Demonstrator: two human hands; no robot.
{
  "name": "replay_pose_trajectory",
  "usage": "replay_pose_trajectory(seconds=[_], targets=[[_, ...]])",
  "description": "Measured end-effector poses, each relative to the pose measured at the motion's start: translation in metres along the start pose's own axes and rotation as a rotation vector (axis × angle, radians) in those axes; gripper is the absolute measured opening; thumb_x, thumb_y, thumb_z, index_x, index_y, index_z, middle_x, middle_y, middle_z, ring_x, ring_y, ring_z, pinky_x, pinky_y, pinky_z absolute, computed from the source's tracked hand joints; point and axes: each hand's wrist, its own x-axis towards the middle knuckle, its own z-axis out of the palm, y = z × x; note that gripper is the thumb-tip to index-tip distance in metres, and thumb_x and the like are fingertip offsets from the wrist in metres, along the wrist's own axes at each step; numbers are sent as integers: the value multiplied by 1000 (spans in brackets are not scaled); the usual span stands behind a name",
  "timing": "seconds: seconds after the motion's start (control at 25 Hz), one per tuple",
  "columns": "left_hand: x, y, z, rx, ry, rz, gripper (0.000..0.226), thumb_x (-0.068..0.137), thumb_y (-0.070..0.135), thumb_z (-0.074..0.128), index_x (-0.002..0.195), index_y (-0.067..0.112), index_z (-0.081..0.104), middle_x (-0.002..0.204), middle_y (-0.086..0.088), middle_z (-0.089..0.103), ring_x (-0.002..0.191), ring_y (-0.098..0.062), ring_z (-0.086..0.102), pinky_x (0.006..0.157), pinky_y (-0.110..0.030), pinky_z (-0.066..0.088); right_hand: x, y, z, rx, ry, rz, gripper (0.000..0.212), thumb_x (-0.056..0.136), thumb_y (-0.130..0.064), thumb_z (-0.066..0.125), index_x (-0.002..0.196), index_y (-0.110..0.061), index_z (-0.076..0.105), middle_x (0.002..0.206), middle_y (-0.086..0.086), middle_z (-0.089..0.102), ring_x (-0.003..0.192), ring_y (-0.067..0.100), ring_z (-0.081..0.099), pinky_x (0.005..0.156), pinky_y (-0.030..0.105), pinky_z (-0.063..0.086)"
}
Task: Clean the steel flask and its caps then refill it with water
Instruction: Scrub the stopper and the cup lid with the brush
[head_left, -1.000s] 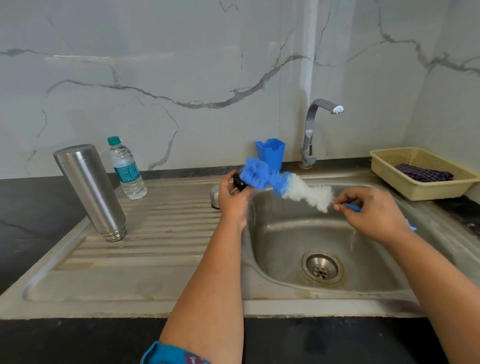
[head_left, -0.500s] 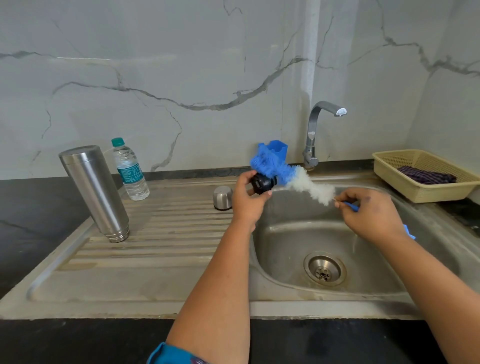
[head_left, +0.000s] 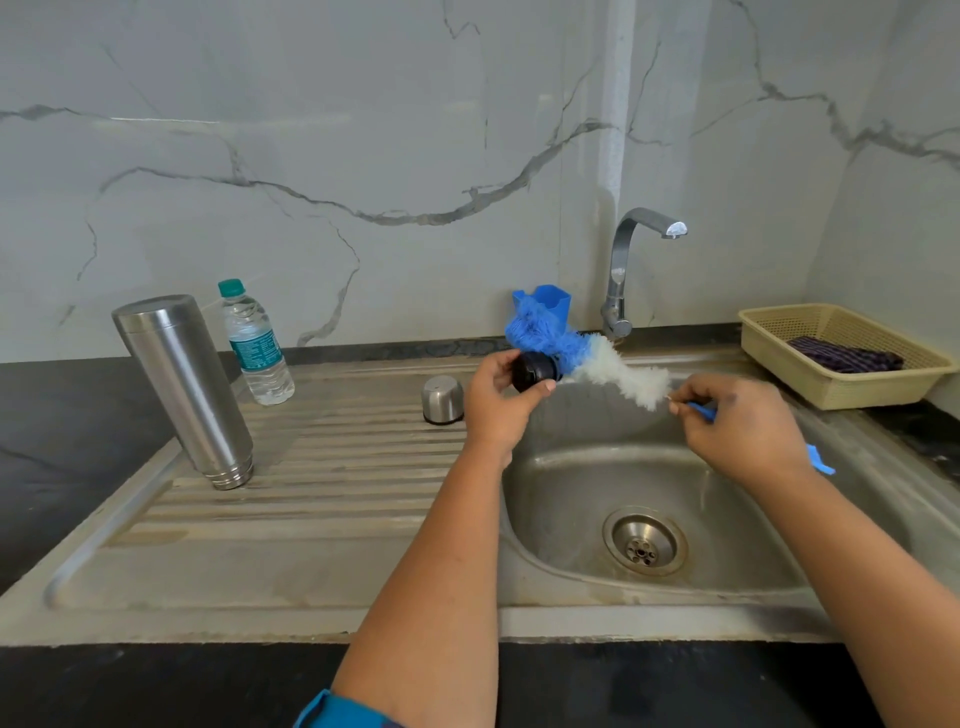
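The left hand (head_left: 498, 402) held a small black cap (head_left: 535, 371) over the left edge of the sink (head_left: 571, 519), its fingers and thumb curled round it. The right hand (head_left: 743, 431) pinched the blue handle of a bottle brush (head_left: 597, 358), whose blue and white bristles pressed against the cap. The steel flask (head_left: 184, 389) stood upside down on the ribbed draining board (head_left: 322, 467), well to the left of the hands. A steel cap (head_left: 442, 399) sat mouth-down on the board just beside the left hand. A plastic water bottle (head_left: 254, 343) stood behind the flask, near the wall. A blue cup (head_left: 550, 301) stood behind the brush beside the tap (head_left: 628, 270). On the dark worktop (head_left: 62, 415) at the right, a tan basket (head_left: 779, 332) held a dark cloth (head_left: 841, 358).
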Motion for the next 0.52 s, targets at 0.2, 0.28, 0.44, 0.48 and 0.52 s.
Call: replay_pose_trajectory(seconds=[0.2,0.28,0.44,0.48,0.52], targets=[[4,7,-18,-155,131,44,52,77,-4,78,112,25,54,114,2,64,108,-18,64,80,-20,54,-4,8,-13,96,-71,12,7,81,-12,74,83,-19,74,76,-8,66,73,9,60,71,24,44],[3,6,-17,-75,86,80,53,76,-1,79,110,32,55,118,3,62,111,-19,62,88,-27,54,-4,7,-9,70,-57,12,9,81,-11,73,82,-21,73,75,-9,65,71,8,58,72,23,42],[0,5,-4,113,-10,161,55,78,1,78,112,37,55,131,4,52,111,-14,58,92,-24,50,0,-2,2,60,-40,-2,7,83,-10,72,85,-17,73,76,-7,64,73,10,58,72,22,41],[2,5,-5,57,6,142,55,78,-2,77,111,36,54,129,3,53,111,-16,59,90,-22,50,0,0,-1,66,-50,-7,7,82,-10,73,85,-17,74,76,-6,64,72,9,58,72,22,41],[3,6,-7,-24,22,101,55,79,-5,75,111,34,53,125,4,55,111,-18,60,89,-23,51,-1,3,-6,69,-62,-15,7,82,-11,73,84,-18,74,75,-6,65,71,8,58,71,22,41]])
